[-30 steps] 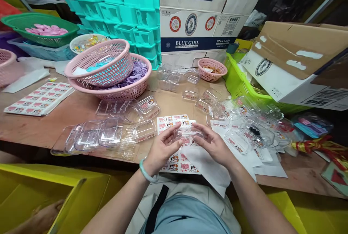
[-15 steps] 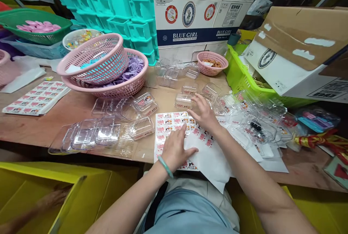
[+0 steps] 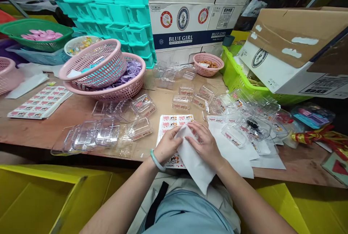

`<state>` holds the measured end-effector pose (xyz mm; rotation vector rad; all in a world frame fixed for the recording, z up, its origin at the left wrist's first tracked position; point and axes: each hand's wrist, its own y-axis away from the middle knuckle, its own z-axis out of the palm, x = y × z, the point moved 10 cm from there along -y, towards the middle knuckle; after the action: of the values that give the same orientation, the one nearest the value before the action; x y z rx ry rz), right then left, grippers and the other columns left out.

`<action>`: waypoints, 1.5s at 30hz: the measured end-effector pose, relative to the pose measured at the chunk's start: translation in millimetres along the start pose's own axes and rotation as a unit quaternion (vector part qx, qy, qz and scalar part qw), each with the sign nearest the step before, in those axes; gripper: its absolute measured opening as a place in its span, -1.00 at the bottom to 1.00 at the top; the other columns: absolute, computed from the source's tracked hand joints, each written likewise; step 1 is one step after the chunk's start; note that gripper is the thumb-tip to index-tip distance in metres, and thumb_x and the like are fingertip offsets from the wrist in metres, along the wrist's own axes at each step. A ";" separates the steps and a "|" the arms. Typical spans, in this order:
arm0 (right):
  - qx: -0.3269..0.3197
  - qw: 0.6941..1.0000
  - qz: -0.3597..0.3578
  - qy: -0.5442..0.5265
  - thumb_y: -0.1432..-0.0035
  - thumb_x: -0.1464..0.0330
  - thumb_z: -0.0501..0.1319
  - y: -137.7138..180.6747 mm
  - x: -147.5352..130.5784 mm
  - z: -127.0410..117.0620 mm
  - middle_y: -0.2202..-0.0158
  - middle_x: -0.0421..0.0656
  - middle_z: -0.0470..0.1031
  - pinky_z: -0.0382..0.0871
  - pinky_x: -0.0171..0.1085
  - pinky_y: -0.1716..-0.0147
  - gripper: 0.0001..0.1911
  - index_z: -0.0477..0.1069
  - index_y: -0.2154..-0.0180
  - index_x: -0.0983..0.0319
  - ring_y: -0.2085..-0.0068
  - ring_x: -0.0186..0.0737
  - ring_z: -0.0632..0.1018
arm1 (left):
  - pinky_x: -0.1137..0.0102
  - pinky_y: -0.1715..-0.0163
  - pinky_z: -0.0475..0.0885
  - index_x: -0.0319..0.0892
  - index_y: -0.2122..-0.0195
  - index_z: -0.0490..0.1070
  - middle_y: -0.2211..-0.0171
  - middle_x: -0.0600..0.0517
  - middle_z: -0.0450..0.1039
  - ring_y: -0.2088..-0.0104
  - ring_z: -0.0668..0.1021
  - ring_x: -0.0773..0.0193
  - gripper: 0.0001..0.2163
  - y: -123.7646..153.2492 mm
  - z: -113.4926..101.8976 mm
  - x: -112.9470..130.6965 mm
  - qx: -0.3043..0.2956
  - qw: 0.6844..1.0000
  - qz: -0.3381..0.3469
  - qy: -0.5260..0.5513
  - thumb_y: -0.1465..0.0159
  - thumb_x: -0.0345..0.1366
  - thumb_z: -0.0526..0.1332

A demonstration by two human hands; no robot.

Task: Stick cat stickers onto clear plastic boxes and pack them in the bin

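Observation:
A sticker sheet (image 3: pixel 174 121) with small pink cat labels lies at the table's near edge, its white backing paper (image 3: pixel 194 161) folded back toward me. My left hand (image 3: pixel 166 147), with a pale green bangle on the wrist, pinches the folded paper edge. My right hand (image 3: pixel 206 143) rests beside it with bent fingers pressed on the sheet; what its fingertips hold is hidden. A small clear plastic box (image 3: pixel 181 102) with a label stands just beyond the sheet among others like it.
Unlabelled clear boxes (image 3: pixel 92 136) lie to the left and labelled ones (image 3: pixel 244 118) to the right on white sheets. Stacked pink baskets (image 3: pixel 130 85), another sticker sheet (image 3: pixel 38 101), a green crate (image 3: pixel 236 78), cardboard boxes (image 3: pixel 187 27) and teal crates (image 3: pixel 119 13) ring the table. Yellow bins (image 3: pixel 40 197) stand below.
My hands held a clear box over the sheet; my right hand set it down farther back. Both hands have come back to the sticker sheet and its folded paper.

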<state>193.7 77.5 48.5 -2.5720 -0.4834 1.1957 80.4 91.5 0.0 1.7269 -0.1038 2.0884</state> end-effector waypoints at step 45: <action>0.344 0.938 -0.037 -0.018 -0.09 0.45 0.29 -7.4 -2.3 -69.4 0.24 -0.15 0.50 0.38 -0.07 0.01 -0.87 0.47 0.26 0.18 0.14 -0.18 0.51 | 0.08 -0.24 0.13 -0.14 0.03 0.47 -0.16 -0.13 0.34 -0.21 0.32 0.04 -0.72 11.4 -22.8 61.0 0.171 0.936 0.210 -0.225 -0.26 -0.23 0.19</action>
<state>244.7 76.6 96.2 -1.9186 -0.1242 1.1284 47.0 105.3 55.4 2.5720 -0.2794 2.0297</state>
